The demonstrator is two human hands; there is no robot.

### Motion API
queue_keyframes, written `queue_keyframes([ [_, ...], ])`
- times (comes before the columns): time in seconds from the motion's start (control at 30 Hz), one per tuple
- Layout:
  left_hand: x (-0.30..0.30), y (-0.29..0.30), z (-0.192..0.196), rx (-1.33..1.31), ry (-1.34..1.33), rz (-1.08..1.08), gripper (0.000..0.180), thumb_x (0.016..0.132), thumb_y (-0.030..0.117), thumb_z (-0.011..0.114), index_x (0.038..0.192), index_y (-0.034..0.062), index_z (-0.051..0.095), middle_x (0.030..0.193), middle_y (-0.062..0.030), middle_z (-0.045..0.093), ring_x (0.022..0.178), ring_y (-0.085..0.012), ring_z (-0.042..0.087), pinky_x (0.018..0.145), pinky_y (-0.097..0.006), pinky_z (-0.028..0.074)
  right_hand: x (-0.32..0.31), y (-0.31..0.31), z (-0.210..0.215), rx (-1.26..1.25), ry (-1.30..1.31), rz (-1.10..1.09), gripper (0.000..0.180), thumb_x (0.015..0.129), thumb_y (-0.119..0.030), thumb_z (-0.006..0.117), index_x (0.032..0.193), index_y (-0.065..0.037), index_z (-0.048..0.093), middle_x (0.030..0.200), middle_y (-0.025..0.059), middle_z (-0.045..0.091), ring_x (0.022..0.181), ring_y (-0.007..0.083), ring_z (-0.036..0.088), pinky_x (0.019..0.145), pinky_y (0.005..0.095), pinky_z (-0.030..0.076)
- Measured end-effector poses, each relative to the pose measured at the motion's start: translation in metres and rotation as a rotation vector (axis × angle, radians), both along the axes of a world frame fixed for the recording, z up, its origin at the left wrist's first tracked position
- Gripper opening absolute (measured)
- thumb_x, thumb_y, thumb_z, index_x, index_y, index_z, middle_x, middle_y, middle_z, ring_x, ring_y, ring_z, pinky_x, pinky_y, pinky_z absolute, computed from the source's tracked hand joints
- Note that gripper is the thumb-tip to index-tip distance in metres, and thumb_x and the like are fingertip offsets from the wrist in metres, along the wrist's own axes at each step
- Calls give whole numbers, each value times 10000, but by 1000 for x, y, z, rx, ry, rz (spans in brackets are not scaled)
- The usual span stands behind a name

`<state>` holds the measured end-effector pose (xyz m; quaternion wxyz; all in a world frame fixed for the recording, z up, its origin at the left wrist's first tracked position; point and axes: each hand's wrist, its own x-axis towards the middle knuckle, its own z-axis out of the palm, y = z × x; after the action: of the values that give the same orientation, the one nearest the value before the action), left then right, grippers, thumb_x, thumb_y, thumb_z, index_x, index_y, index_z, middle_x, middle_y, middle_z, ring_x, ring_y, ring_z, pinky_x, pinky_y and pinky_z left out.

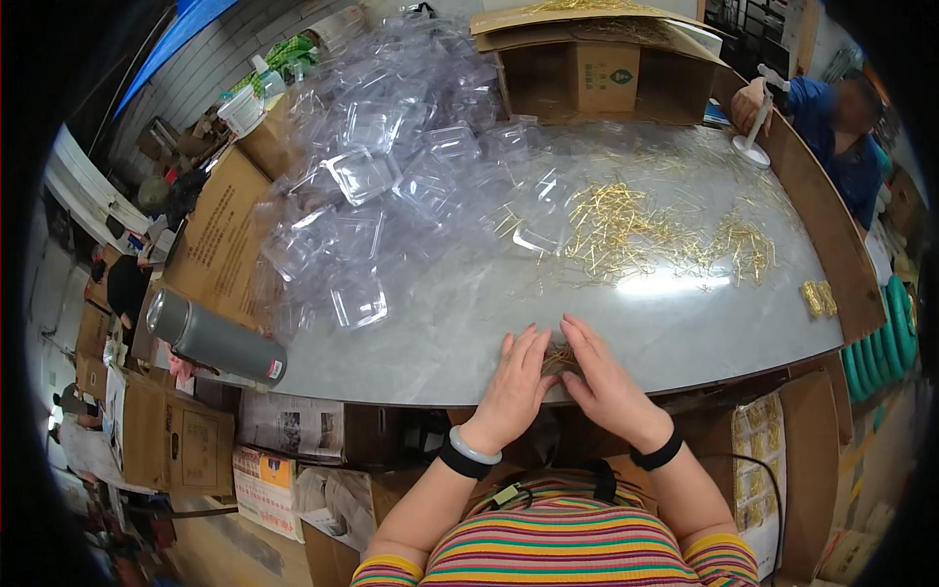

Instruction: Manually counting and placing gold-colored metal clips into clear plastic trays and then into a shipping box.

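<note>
At the near edge of the table, my left hand (521,374) and my right hand (604,377) are cupped toward each other. Between them sits a small bunch of thin gold wire pieces (558,358), pressed from both sides and partly covered by my fingers. My fingers are fairly straight and point away from me, while the thumbs come close together on the near side. Farther off lies a loose heap of similar gold wire pieces (611,230), with a smaller pile (745,247) to its right. A bundled set of gold pieces (819,299) rests near the right edge.
Clear plastic containers (367,210) are heaped at the left and back. A grey bottle (215,338) lies at the left edge. An open cardboard box (606,78) stands at the back. Across the cardboard rim (831,205), a person's hand (751,106) is by a white stand (751,149).
</note>
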<state>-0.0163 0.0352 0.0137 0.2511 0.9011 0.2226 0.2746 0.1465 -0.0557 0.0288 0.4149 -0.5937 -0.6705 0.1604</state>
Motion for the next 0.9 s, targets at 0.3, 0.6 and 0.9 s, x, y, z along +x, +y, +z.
queue_keyframes([
  [0.3, -4, 1, -7, 3, -25, 17, 421, 837, -6, 683, 1243, -19, 572, 1252, -225, 515, 1244, -440, 488, 1129, -553, 341, 21, 17, 26, -118, -263, 51, 332, 840, -18, 596, 1171, -2, 619, 1198, 177, 596, 1108, 371, 571, 932, 445, 492],
  [0.6, -2, -1, -9, 96, -31, 44, 342, 853, 85, 712, 1175, 3, 634, 1376, -252, 442, 1366, -484, 360, 1142, -594, 287, 70, 103, 17, 44, -738, 142, 307, 822, -10, 566, 1111, -69, 649, 1026, 134, 603, 978, 333, 601, 828, 428, 518],
  [0.9, -2, 4, -8, 52, 27, 24, 362, 883, 117, 699, 1224, 29, 618, 1407, -230, 445, 1393, -452, 350, 1151, -609, 248, 123, 115, 18, -150, -457, 28, 258, 822, -28, 648, 1075, -58, 692, 1072, 147, 615, 1031, 353, 589, 899, 427, 502],
])
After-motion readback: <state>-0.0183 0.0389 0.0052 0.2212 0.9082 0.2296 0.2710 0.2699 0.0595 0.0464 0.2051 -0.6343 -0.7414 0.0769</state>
